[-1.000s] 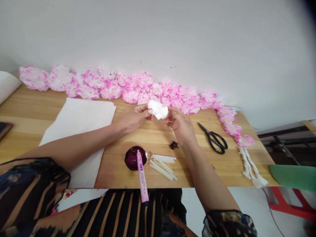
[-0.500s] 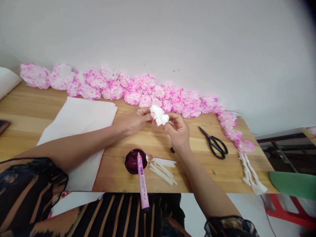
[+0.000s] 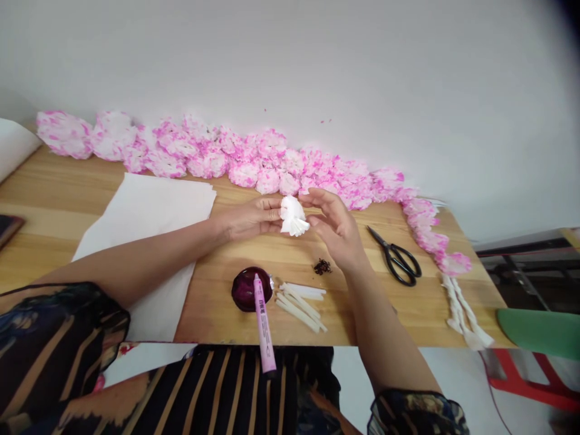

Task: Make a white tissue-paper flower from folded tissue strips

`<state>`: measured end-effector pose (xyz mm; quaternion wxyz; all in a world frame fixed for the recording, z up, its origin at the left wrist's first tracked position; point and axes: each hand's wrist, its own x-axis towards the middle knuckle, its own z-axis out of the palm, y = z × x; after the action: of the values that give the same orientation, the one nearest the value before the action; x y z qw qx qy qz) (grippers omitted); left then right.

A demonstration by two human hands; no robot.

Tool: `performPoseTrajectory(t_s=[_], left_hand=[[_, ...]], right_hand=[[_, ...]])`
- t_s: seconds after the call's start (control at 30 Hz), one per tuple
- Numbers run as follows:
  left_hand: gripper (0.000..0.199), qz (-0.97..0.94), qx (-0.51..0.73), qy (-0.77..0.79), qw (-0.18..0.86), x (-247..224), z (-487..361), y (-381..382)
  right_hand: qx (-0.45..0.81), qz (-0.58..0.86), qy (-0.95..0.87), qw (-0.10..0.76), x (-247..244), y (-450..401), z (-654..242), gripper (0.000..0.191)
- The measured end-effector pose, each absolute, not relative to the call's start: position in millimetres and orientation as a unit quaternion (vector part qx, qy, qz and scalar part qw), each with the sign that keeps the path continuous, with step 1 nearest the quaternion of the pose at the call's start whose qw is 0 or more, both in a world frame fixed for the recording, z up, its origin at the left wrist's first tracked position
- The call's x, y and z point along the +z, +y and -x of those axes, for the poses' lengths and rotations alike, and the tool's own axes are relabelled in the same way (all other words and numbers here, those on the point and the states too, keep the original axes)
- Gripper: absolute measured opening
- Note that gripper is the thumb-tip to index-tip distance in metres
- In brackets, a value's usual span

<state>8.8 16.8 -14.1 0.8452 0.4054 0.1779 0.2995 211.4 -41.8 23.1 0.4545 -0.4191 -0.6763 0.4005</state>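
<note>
A small white paper flower with pleated folds is pinched in my left hand, above the middle of the table. My right hand is at the flower's right side, its fingers curved and parted; a fingertip is close to the folds, and I cannot tell whether it touches them. Below lie a dark purple dish with a pink marker resting across it, and several cream-coloured sticks. A little dark heap sits near my right wrist.
Pink-and-white paper flowers line the wall. A stack of white paper lies at left, black scissors at right. Twisted white paper strips are near the right edge, beside a green stool top.
My right hand has moved slightly right and its fingers have opened away from the flower. The flower has turned a little in my left hand. The dark heap is now more exposed.
</note>
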Motion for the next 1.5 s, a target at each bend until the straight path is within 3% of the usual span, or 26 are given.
performPoseTrajectory(t_s=[0.23,0.47,0.63,0.83,0.93,1.13,1.33,1.5], left_hand=[[0.057,-0.391,0.285,0.183,0.856,-9,-6,16],[0.061,-0.437,0.279,0.189,0.834,-12,-5,17],[0.054,-0.416,0.315,0.218,0.825,-14,-9,19],[0.057,-0.529,0.362,0.284,0.713,-10,-10,16],[0.047,-0.608,0.345,0.316,0.642,-8,-11,13],[0.026,-0.621,0.346,0.376,0.595,-9,-14,12],[0.043,-0.694,0.355,0.382,0.497,-2,-15,2],[0.047,-0.731,0.342,0.4,0.435,3,-16,-2]], right_hand=[[0.391,0.391,-0.735,0.392,22,-42,-210,0.054],[0.234,0.405,-0.814,0.344,26,-44,-205,0.055],[0.17,0.472,-0.771,0.392,17,-41,-205,0.048],[0.129,0.548,-0.714,0.416,10,-36,-205,0.04],[0.138,0.551,-0.708,0.419,7,-35,-203,0.037],[0.178,0.532,-0.718,0.413,7,-36,-202,0.038],[0.148,0.503,-0.767,0.371,2,-34,-201,0.051],[0.178,0.535,-0.74,0.368,-9,-29,-200,0.048]])
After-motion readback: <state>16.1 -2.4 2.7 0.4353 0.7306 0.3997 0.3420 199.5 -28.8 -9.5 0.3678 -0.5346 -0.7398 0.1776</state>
